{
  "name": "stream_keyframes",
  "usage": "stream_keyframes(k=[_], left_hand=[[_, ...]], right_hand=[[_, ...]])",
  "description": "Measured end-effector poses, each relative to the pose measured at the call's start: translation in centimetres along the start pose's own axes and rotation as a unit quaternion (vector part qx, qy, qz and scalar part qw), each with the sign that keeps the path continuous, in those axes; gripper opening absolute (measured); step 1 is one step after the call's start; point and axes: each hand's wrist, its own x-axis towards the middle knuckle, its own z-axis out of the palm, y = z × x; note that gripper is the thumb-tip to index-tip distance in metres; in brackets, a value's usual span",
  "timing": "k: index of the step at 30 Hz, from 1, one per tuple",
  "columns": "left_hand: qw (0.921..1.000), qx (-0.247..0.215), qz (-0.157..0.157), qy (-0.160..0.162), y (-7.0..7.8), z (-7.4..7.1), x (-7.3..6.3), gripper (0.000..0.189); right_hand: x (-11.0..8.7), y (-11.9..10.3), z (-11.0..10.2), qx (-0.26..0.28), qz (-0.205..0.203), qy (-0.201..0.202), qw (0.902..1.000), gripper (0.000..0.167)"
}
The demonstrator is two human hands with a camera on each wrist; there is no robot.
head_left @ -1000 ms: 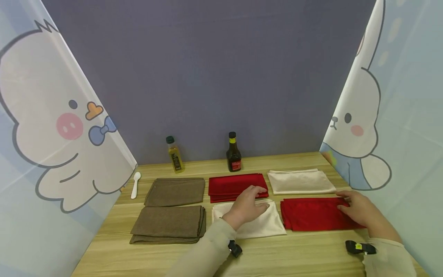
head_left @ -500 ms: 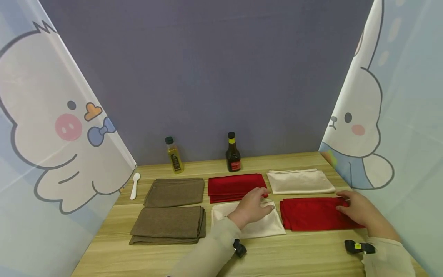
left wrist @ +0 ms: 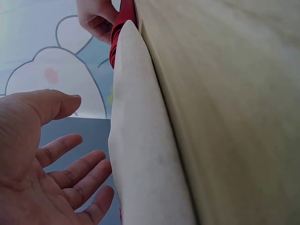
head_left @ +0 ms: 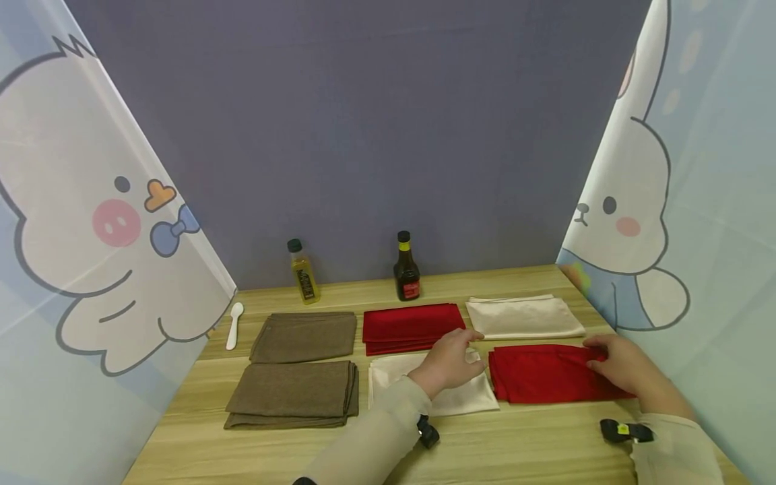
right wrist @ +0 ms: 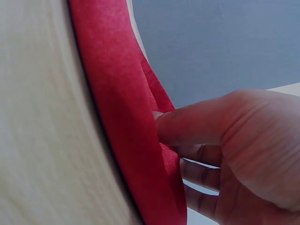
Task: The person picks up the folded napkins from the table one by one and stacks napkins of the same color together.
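Wood-grain table, grey backdrop behind; right hand pinches red cloth

High head view, low wrist close-ups

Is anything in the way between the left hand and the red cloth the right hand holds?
Nothing visible stands between the left hand and that red cloth; the front cream cloth just lies beneath the hand.
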Motion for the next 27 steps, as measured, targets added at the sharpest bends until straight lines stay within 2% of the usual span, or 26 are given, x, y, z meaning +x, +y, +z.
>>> stream_keyframes(k=[14,21,27], left_hand=[[0.9989,0.032,-0.019,-0.028,0.6,0.5,0.5,0.055],[0.9983,0.028,-0.028,-0.042,0.8,0.8,0.8,0.057],[0.9975,0.024,-0.038,-0.055,1.1,1.0,1.0,0.059]], right_hand=[[0.0,-0.4,0.1,0.003,0.011,-0.003,0.9999,0.02],[-0.2,-1.4,-0.3,0.016,0.008,-0.005,0.9998,0.014],[-0.2,-1.3,-0.5,0.017,0.008,0.0,0.9998,0.012]])
